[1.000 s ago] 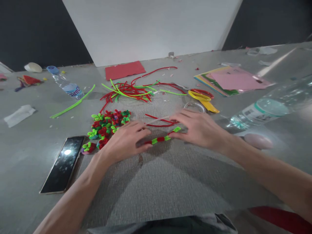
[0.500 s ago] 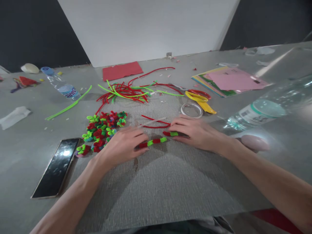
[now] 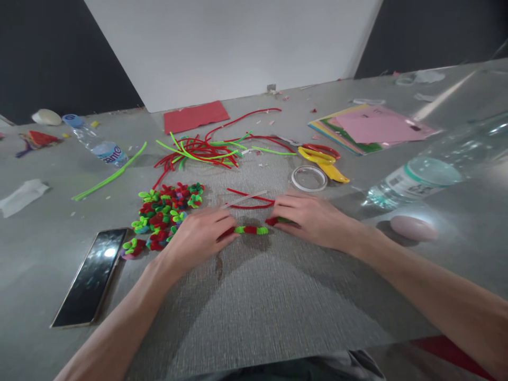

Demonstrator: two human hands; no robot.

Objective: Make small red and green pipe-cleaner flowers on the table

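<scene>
Left hand (image 3: pixel 198 238) and right hand (image 3: pixel 313 216) have moved closer over the last second. Each pinches one end of the red-green coil (image 3: pixel 251 230), which now lies level on the table (image 3: pixel 47 248) between them. Less of it shows; it's likely being pressed tighter.

Twisted pipe cleaner (image 3: pixel 250 230): alternating red and lime-green bands along its length; pile of small curled pieces (image 3: pixel 164 209): the same red and lime green, with a few blue and pink bits. Loose pipe cleaners (image 3: pixel 198 151): plain red or plain lime green, unbanded; scissors (image 3: pixel 323 159): yellow and red handles; flat sheet (image 3: pixel 196 116): solid red; paper stack (image 3: pixel 373 127): pink on top, green, yellow and orange at the edges. Table (image 3: pixel 257 307): grey, fine woven texture nearest the camera; phone (image 3: pixel 93 275): glossy black; lying bottle (image 3: pixel 97 145): clear, blue cap, blue-and-white label; oval object (image 3: pixel 413 227): pale pink.
</scene>
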